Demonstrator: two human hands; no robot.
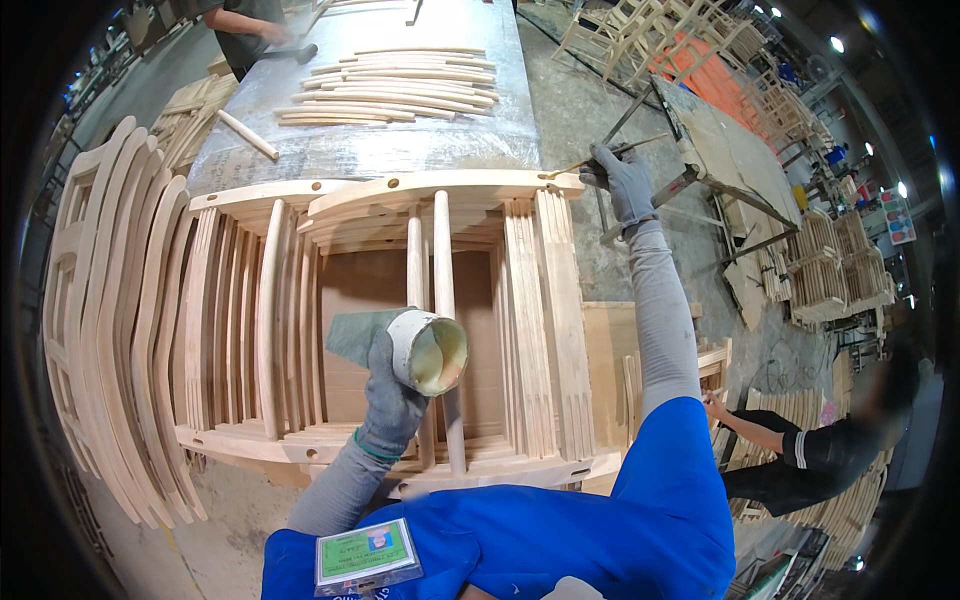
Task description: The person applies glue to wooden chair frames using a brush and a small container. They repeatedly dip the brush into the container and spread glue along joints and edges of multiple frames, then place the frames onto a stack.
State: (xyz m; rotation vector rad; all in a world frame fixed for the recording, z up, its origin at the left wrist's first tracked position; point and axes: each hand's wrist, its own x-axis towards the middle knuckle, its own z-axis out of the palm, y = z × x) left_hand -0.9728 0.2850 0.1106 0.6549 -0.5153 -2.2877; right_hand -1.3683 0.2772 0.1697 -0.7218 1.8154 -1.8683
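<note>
My left hand (390,410), in a grey glove, is wrapped round a white cup (400,345) with cream-coloured, glue-like stuff inside. A flat grey-green piece (352,336) sticks out to the left behind the cup; its kind is unclear. Both are above a stack of pale wooden frames (565,320) with round rungs (443,250) across it. At the far right corner of the stack, my gloved right hand (625,185) is closed on a thin stick (645,142). The lower end of this stick reaches the top rail (470,180) near a hole.
Beyond the stack, a film-covered table (400,150) bears several slim curved wooden slats (390,90). Curved wooden frames (110,330) lean at the left. One person (240,30) works at the far left, another (810,450) at the right. A metal-legged stand (740,150) is at the far right.
</note>
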